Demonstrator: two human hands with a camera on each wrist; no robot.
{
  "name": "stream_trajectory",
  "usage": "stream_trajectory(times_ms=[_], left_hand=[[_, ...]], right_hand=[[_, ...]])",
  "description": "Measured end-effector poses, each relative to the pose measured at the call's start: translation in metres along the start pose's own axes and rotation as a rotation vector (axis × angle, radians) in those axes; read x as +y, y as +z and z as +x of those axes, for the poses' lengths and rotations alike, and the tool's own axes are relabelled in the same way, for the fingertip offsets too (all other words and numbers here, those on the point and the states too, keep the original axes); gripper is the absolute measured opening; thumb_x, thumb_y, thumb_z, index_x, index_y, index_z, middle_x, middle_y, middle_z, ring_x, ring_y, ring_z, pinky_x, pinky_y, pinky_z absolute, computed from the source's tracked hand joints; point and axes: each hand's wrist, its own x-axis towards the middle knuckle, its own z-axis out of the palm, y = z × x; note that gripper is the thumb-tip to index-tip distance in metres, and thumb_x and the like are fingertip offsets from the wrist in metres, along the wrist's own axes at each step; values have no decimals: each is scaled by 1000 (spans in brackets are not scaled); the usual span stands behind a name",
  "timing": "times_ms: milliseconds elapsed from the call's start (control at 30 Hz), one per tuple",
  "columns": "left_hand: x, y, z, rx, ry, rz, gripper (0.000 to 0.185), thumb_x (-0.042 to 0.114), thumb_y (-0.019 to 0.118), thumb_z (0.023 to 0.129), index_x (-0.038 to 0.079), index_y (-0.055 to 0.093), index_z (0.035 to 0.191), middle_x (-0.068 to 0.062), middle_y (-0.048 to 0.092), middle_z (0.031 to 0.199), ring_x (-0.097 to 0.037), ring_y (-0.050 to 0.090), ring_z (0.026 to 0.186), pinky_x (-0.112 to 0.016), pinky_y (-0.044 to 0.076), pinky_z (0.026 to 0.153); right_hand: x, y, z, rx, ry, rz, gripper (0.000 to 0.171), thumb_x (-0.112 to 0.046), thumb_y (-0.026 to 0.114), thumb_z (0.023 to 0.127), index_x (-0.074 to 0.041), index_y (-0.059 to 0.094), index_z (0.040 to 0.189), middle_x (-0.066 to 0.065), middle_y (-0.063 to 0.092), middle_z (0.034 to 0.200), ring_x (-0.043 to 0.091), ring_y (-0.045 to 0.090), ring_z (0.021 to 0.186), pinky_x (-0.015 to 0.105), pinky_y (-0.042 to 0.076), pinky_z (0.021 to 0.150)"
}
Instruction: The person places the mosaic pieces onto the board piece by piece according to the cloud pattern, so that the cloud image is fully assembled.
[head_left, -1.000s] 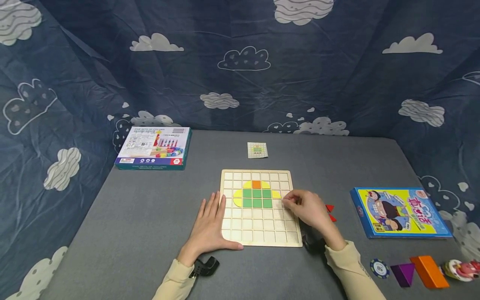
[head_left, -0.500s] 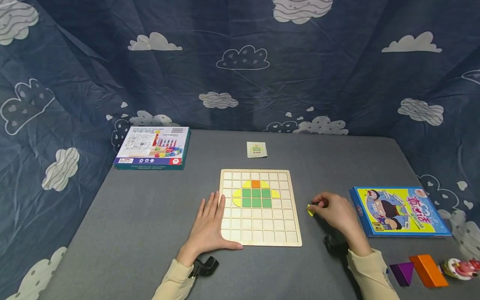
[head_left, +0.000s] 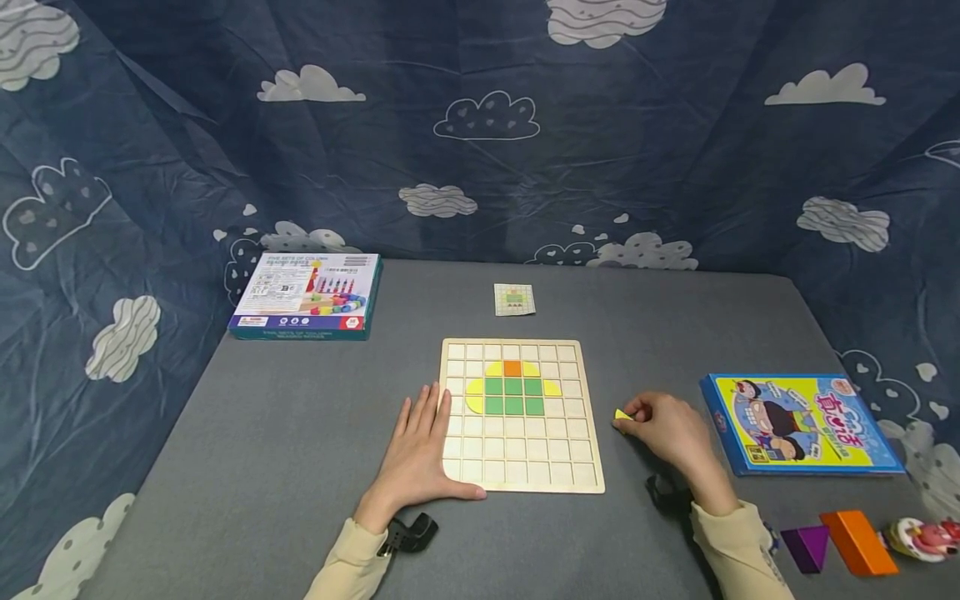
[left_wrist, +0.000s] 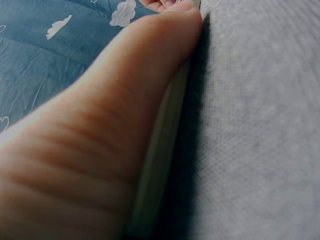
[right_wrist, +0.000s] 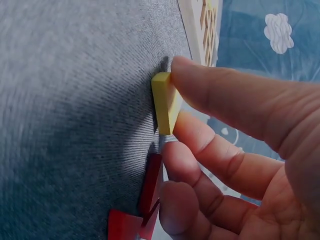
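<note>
Nine tiles fill the board (head_left: 521, 467); most cells remain bare. Right hand (head_left: 670, 431) pinches a yellow tile (head_left: 622, 415) just beside the board's edge; left hand (head_left: 417, 457) lies flat, steadying it.

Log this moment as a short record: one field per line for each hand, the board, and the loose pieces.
left hand: flat, fingers straight, resting on the left edge of the grid board
right hand: pinches a yellow piece just right of the board
board pattern: green squares, orange square on top, yellow pieces around
red pieces: on the table under the right hand
table: grey cloth
</note>
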Motion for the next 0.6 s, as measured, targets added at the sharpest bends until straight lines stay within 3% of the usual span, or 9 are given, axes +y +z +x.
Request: stream_trajectory(times_ms=[600], left_hand=[[0,-1,0,-3,-2,-14,141,86,63,53,0,10,151,-19,3,156,-30,-2,143,-45,-3,112]], right_hand=[[-6,10,-2,16,-81,111,23,-15,82,73,-5,63,80,-1,55,68,15,47,60,30,35,55]])
